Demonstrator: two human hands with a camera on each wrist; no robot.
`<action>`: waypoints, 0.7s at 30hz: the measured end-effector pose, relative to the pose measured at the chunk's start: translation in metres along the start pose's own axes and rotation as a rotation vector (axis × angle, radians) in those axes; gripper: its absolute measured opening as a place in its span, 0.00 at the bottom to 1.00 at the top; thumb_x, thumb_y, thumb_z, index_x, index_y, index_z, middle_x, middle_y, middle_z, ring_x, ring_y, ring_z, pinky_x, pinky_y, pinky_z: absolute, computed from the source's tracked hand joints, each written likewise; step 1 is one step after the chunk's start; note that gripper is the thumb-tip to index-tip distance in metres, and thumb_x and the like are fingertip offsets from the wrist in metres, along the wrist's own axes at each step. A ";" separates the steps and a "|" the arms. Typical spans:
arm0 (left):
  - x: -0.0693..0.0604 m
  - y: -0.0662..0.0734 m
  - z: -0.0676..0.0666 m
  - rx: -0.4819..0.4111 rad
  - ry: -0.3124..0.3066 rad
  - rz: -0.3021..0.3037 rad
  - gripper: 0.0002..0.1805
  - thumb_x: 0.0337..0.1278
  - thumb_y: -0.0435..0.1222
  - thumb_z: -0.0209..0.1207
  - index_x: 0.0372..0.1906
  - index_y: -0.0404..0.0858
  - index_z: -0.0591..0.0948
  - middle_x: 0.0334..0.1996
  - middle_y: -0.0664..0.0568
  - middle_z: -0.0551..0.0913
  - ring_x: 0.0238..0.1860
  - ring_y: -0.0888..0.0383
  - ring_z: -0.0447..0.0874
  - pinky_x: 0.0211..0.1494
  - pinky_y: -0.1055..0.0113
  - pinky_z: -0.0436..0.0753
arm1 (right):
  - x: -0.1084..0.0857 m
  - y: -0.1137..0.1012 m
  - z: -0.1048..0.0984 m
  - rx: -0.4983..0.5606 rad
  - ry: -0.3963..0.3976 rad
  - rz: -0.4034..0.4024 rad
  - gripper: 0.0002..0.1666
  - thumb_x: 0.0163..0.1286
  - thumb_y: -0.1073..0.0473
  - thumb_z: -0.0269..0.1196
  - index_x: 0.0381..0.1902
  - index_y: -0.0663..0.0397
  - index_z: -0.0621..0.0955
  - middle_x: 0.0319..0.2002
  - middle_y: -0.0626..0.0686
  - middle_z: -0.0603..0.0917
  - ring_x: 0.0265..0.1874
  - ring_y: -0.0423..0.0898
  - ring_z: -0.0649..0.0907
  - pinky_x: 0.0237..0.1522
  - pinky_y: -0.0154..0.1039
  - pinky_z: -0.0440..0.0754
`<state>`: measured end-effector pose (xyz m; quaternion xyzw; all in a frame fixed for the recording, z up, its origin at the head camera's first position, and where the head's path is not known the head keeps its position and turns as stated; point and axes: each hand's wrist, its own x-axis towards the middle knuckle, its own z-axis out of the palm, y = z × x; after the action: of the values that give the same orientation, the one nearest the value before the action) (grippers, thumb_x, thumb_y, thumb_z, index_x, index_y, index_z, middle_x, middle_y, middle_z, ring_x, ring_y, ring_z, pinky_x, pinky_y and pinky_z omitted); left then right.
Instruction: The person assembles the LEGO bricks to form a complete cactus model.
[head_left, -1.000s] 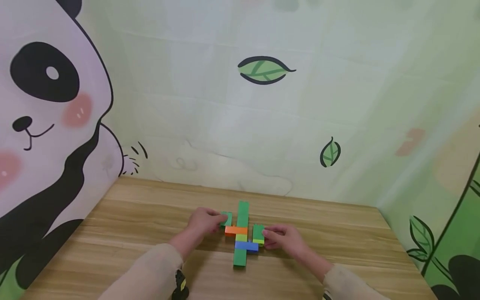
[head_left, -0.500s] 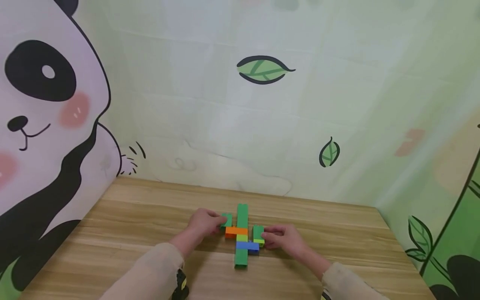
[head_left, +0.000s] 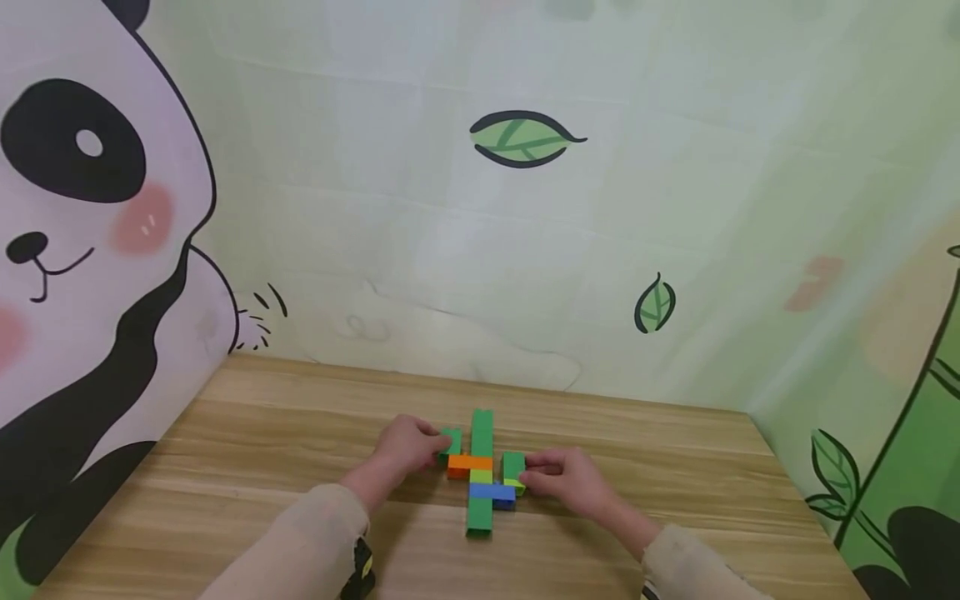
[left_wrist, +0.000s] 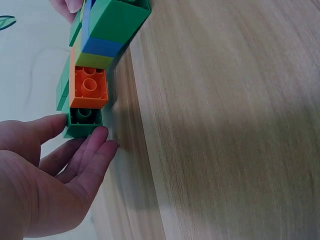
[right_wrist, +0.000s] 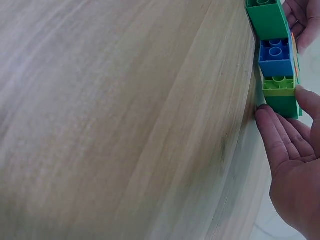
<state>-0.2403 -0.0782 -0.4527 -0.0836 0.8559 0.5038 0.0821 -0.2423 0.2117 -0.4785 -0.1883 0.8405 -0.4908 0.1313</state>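
A built row of toy building bricks lies on the table in the head view. Its long green bar [head_left: 482, 433] points away from me, with an orange brick [head_left: 469, 463] jutting left and a blue brick [head_left: 492, 493] jutting right. My left hand [head_left: 407, 442] pinches a green brick [left_wrist: 82, 127] beside the orange brick's outer end, thumb on one side and fingers on the other. With thumb and fingers, my right hand [head_left: 572, 479] grips another green brick [right_wrist: 281, 106] that has a lime brick [right_wrist: 279, 85] under it, beside the blue one.
The wooden table [head_left: 300, 467] extends around the bricks. Behind it hangs a pale backdrop [head_left: 420, 217] printed with leaves, and a printed panda [head_left: 82, 250] covers the left side.
Both hands keep their hold on the same green bricks, with only slight shifts of the bricks. The head view has turned a little to the right.
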 end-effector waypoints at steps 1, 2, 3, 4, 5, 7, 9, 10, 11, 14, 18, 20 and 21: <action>0.000 0.000 0.000 0.004 0.000 0.000 0.16 0.67 0.35 0.69 0.52 0.26 0.86 0.34 0.44 0.89 0.33 0.53 0.86 0.36 0.65 0.88 | 0.000 0.000 0.000 -0.015 0.001 -0.005 0.25 0.75 0.60 0.71 0.59 0.76 0.83 0.50 0.66 0.90 0.51 0.57 0.91 0.49 0.39 0.92; 0.000 0.000 0.000 0.008 0.000 0.001 0.16 0.67 0.34 0.69 0.52 0.26 0.86 0.34 0.44 0.89 0.33 0.53 0.86 0.36 0.65 0.89 | 0.000 0.000 0.000 -0.027 0.000 -0.012 0.24 0.75 0.60 0.71 0.59 0.76 0.83 0.50 0.66 0.90 0.51 0.58 0.91 0.49 0.40 0.92; 0.000 0.000 0.000 0.013 0.000 0.003 0.16 0.67 0.34 0.69 0.52 0.26 0.86 0.34 0.44 0.89 0.33 0.54 0.86 0.37 0.64 0.89 | 0.000 0.000 0.000 -0.035 -0.001 -0.017 0.24 0.75 0.60 0.71 0.59 0.76 0.83 0.50 0.67 0.90 0.51 0.58 0.91 0.49 0.40 0.92; 0.001 -0.001 0.000 0.018 0.000 0.005 0.16 0.67 0.34 0.70 0.52 0.26 0.86 0.34 0.45 0.89 0.33 0.54 0.86 0.37 0.64 0.90 | 0.001 0.000 0.000 -0.041 -0.001 -0.022 0.24 0.75 0.60 0.70 0.59 0.76 0.83 0.49 0.67 0.90 0.51 0.58 0.91 0.49 0.40 0.92; 0.001 -0.001 0.000 0.022 0.000 0.007 0.16 0.67 0.34 0.70 0.52 0.26 0.86 0.35 0.45 0.89 0.32 0.54 0.87 0.37 0.64 0.90 | 0.001 0.000 0.000 -0.048 -0.001 -0.024 0.24 0.75 0.60 0.70 0.59 0.76 0.83 0.49 0.67 0.91 0.50 0.58 0.91 0.49 0.40 0.92; 0.001 -0.001 0.000 0.029 0.000 0.009 0.16 0.67 0.34 0.70 0.52 0.26 0.86 0.35 0.45 0.89 0.32 0.55 0.86 0.37 0.64 0.90 | 0.001 -0.001 0.000 -0.050 0.000 -0.025 0.24 0.75 0.60 0.71 0.59 0.76 0.83 0.49 0.66 0.91 0.50 0.58 0.91 0.49 0.40 0.92; 0.002 -0.001 0.000 0.035 0.002 0.010 0.15 0.67 0.34 0.70 0.51 0.26 0.87 0.35 0.46 0.89 0.31 0.56 0.86 0.37 0.64 0.90 | 0.001 -0.002 0.000 -0.055 0.004 -0.023 0.24 0.74 0.60 0.71 0.58 0.75 0.83 0.48 0.66 0.91 0.49 0.57 0.91 0.48 0.40 0.92; 0.002 -0.001 0.001 0.038 0.003 0.011 0.15 0.67 0.34 0.70 0.50 0.26 0.87 0.34 0.46 0.89 0.31 0.56 0.86 0.37 0.64 0.90 | 0.001 -0.002 0.000 -0.059 0.006 -0.022 0.24 0.74 0.59 0.71 0.58 0.75 0.83 0.48 0.66 0.91 0.49 0.57 0.91 0.48 0.39 0.92; 0.001 0.000 0.001 0.041 0.004 0.012 0.15 0.66 0.34 0.70 0.50 0.27 0.87 0.34 0.46 0.89 0.31 0.56 0.86 0.37 0.64 0.90 | 0.001 -0.002 0.001 -0.063 0.008 -0.023 0.24 0.74 0.59 0.71 0.58 0.75 0.83 0.48 0.66 0.91 0.49 0.56 0.91 0.48 0.39 0.92; 0.001 0.000 0.001 0.054 0.005 0.020 0.14 0.66 0.34 0.70 0.49 0.27 0.88 0.32 0.46 0.89 0.30 0.55 0.87 0.36 0.64 0.90 | 0.000 -0.003 0.001 -0.075 0.014 -0.026 0.24 0.74 0.60 0.71 0.58 0.76 0.84 0.47 0.66 0.91 0.48 0.56 0.92 0.47 0.40 0.92; 0.001 0.000 0.001 0.067 0.008 0.032 0.14 0.65 0.34 0.71 0.48 0.27 0.88 0.30 0.46 0.90 0.30 0.55 0.88 0.35 0.65 0.89 | 0.000 -0.004 0.001 -0.088 0.018 -0.029 0.24 0.73 0.59 0.72 0.57 0.75 0.84 0.47 0.66 0.91 0.48 0.57 0.92 0.47 0.40 0.92; 0.001 0.000 0.001 0.073 0.007 0.035 0.13 0.65 0.34 0.71 0.48 0.27 0.88 0.29 0.46 0.90 0.29 0.55 0.88 0.34 0.66 0.89 | 0.000 -0.004 0.001 -0.094 0.019 -0.031 0.23 0.73 0.59 0.72 0.57 0.74 0.84 0.47 0.66 0.91 0.48 0.57 0.92 0.48 0.40 0.92; 0.002 0.000 0.001 0.073 0.008 0.031 0.13 0.65 0.34 0.71 0.47 0.28 0.88 0.29 0.46 0.90 0.29 0.55 0.88 0.33 0.66 0.88 | 0.000 -0.003 0.001 -0.097 0.018 -0.034 0.23 0.73 0.59 0.72 0.57 0.74 0.84 0.47 0.66 0.91 0.48 0.58 0.92 0.48 0.40 0.92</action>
<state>-0.2417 -0.0774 -0.4540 -0.0692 0.8752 0.4730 0.0741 -0.2415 0.2090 -0.4761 -0.2043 0.8610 -0.4535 0.1059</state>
